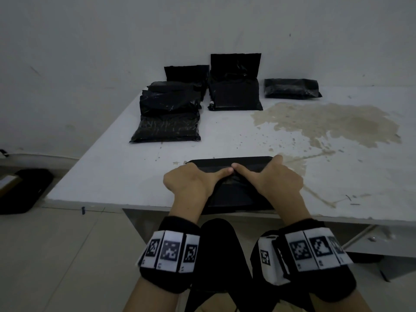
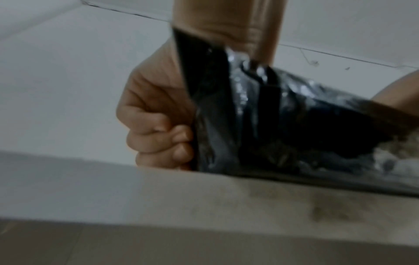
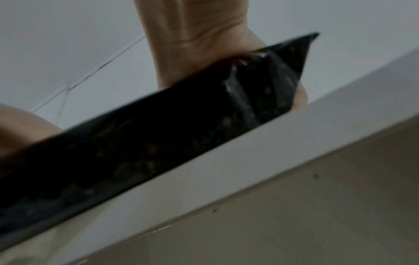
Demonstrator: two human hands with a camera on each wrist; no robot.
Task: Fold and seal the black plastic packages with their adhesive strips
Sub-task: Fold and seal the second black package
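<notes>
Both wrists are hanging off the near table (image 1: 135,176) edge, so the package (image 1: 234,194) is lying right under the hands, long axis running left-right. Left hand (image 1: 191,181) and right hand (image 1: 279,179) are gripping its side edges with fingers curled, thumbs meeting mid-flap. Flap (image 1: 236,163) is folding toward me; both hands are equally near.

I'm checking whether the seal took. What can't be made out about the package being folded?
- Adhesive strip: hidden in the head view by the folded flap and both thumbs; left hand, right hand.
- Package near edge: hidden by the wrists.
- Right hand's fingers: hidden behind the package in the blurred right wrist view.
</notes>
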